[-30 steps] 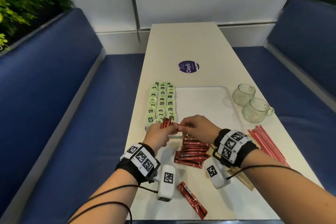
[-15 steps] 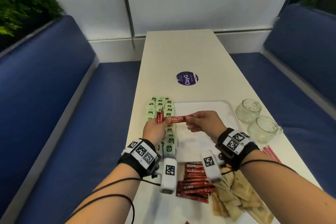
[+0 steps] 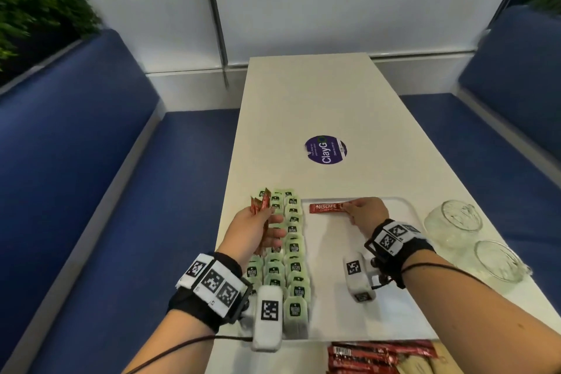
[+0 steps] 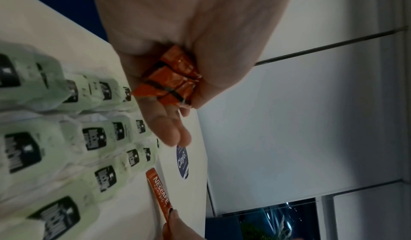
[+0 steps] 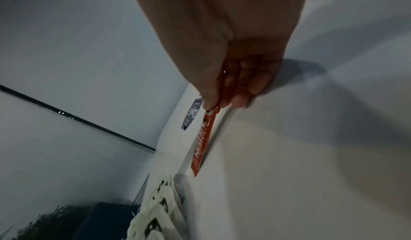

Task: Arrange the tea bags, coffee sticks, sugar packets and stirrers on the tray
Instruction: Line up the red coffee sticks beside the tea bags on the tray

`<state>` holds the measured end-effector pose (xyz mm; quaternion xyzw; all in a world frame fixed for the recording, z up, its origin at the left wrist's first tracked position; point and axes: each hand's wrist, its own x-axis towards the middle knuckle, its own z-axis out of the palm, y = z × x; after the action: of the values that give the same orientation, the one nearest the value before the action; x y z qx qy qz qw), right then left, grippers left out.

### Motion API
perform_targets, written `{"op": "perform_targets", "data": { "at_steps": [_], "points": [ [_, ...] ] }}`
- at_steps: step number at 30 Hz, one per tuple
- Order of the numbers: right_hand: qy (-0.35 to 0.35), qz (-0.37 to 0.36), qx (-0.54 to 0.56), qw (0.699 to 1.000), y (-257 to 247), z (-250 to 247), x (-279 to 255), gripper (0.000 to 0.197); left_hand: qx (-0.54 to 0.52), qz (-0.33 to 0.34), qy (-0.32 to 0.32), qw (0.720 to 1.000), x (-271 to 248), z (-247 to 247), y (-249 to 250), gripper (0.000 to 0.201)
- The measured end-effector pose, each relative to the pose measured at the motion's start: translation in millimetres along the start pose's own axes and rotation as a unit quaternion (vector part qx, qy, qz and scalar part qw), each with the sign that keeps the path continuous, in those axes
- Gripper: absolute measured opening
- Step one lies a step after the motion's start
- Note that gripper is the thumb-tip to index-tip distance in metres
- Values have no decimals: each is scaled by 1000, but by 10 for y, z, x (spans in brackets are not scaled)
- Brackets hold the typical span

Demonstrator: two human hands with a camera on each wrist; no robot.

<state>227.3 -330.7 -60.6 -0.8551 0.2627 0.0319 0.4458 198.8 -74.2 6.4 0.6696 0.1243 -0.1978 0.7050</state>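
Red coffee stick (image 3: 328, 208), pinched in your right hand (image 3: 365, 213), lies along the tray (image 3: 379, 325) rim at frame centre, starting a row; your left hand (image 3: 253, 232) clasps spare sticks (image 3: 260, 206).

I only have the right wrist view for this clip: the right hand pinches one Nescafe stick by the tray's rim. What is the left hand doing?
Observer: The left hand grips a small bundle of coffee sticks above the rows of tea bags.
Reviewer: Where on the tray is the single stick?
Observer: The single stick is at the far rim of the tray, just right of the tea bags. The right hand pinches its right end.
Reviewer: Any more sticks waiting?
Observer: Yes, a pile of coffee sticks lies on the table by the tray's near edge.
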Motion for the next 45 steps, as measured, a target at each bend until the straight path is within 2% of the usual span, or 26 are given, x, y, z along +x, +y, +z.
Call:
{"op": "perform_targets", "data": {
  "at_steps": [2, 6, 10, 13, 16, 17, 19, 21, 23, 25, 26, 28, 31, 33, 37, 40, 43, 45],
  "points": [
    [-7, 3, -19, 1000, -54, 36, 25, 27, -32, -5, -6, 999, -5, -30, -4, 19],
    [6, 5, 2, 1000, -120, 138, 104, 15, -28, -8, -23, 999, -32, -57, -49, 26],
    [21, 9, 3, 1000, -132, 173, 120, 23, 7, -13, -15, 1000, -83, -98, -70, 30],
    [28, 16, 10, 999, -156, 117, 48, 38, 30, -11, -16, 999, -112, -123, -80, 35],
    [40, -8, 54, 998, -242, 13, -135, 41, 80, 24, -14, 996, -180, -81, -61, 30],
    [22, -14, 101, 995, -304, -26, -240, 43, 129, 51, -7, 990, -192, -56, -64, 27],
    [-59, 1, 175, 983, -439, -94, -497, 49, 233, 121, 13, 965, -210, 4, -76, 21],
    [-145, 14, 183, 972, -535, -136, -750, 50, 307, 181, 31, 934, -230, 68, -104, 15],
    [-195, -1, 193, 962, -584, -155, -959, 39, 380, 222, 40, 897, -261, 136, -139, 15],
    [-209, -21, 240, 948, -566, -173, -1094, 23, 405, 253, 42, 878, -302, 191, -149, 15],
    [-208, -26, 270, 940, -541, -181, -1132, 18, 386, 260, 41, 884, -318, 210, -154, 16],
    [-197, -36, 325, 924, -487, -216, -1201, 14, 311, 243, 43, 918, -366, 236, -166, 22],
    [-160, -71, 339, 924, -430, -260, -1272, 12, 209, 169, 29, 963, -479, 266, -181, 31],
    [-147, -89, 332, 927, -401, -277, -1331, 13, 166, 125, 13, 978, -565, 295, -218, 28],
    [-163, -81, 326, 928, -390, -287, -1391, 20, 85, 60, 33, 994, -627, 322, -241, 23],
    [-200, -79, 299, 930, -437, -270, -1416, 25, 64, 56, 48, 995, -651, 345, -221, 16],
    [-189, -82, 320, 925, -481, -240, -1414, 17, 57, 62, 41, 996, -684, 376, -233, 19],
    [-166, -80, 335, 924, -492, -232, -1382, 10, 87, 61, 8, 994, -746, 407, -259, 23]
  ]
}}
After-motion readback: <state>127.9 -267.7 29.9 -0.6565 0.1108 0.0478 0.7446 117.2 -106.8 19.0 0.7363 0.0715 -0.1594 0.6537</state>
